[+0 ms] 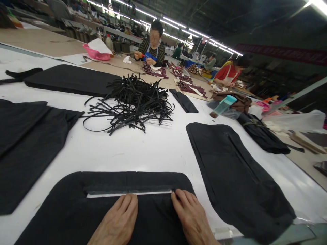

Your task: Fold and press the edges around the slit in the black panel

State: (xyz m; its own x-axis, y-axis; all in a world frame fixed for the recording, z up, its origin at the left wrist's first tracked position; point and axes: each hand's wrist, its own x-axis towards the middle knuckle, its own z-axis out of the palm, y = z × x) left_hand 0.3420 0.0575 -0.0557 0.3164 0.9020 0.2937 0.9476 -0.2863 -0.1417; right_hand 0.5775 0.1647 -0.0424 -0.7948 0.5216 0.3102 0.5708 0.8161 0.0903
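A black fabric panel (76, 211) with rounded corners lies at the near edge of the white table (153, 149). A long slit with a dark strip and a thin white edge (127, 194) runs across it. My left hand (119, 221) lies flat on the panel just below the slit, fingers stretched out together. My right hand (190, 216) rests flat at the slit's right end, fingertips touching the strip. Neither hand holds anything.
A tangled pile of black strips (133, 102) sits mid-table. More black panels lie at right (235, 177), left (25, 143) and far left (71, 80). A teal-capped bottle (222, 106) lies at the right. Other people work at the far tables.
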